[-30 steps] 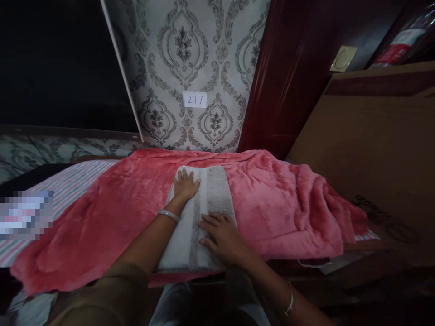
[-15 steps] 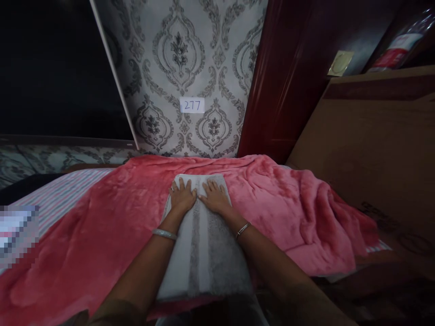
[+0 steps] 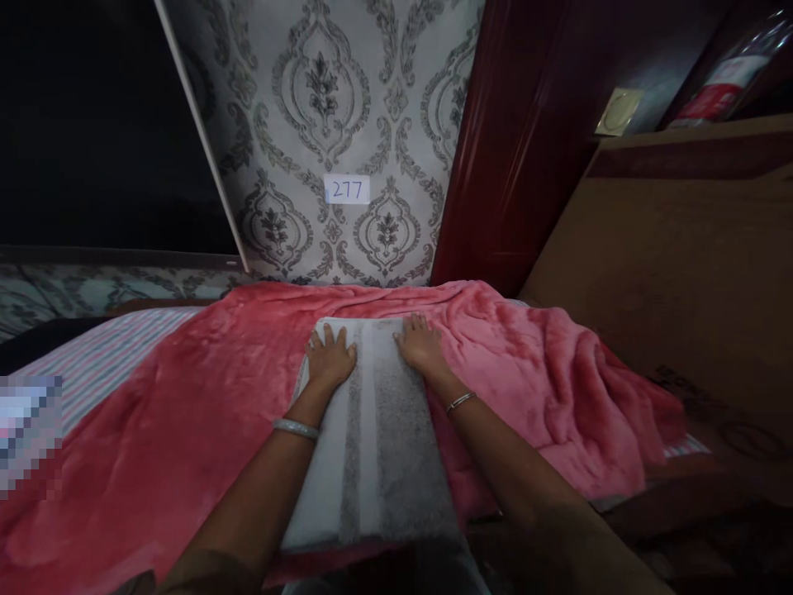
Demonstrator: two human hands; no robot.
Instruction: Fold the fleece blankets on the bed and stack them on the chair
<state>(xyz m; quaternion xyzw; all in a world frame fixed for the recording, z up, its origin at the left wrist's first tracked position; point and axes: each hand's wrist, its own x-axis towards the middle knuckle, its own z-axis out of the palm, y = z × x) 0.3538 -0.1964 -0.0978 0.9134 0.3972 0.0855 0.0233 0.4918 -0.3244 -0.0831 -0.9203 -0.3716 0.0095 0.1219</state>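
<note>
Pink blanket (image 3: 211, 397) under towel (image 3: 405, 446)

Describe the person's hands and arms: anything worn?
The left hand and right hand are gloveless. Left wrist: pale, rounded bangle. Right wrist: thinner, silvery bracelet. Dark, brownish sleeves leave the forearms bare.

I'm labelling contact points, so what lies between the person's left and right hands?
In the head view, only a stretch of grey-and-white striped cloth lies between the left hand and the right hand.
</note>
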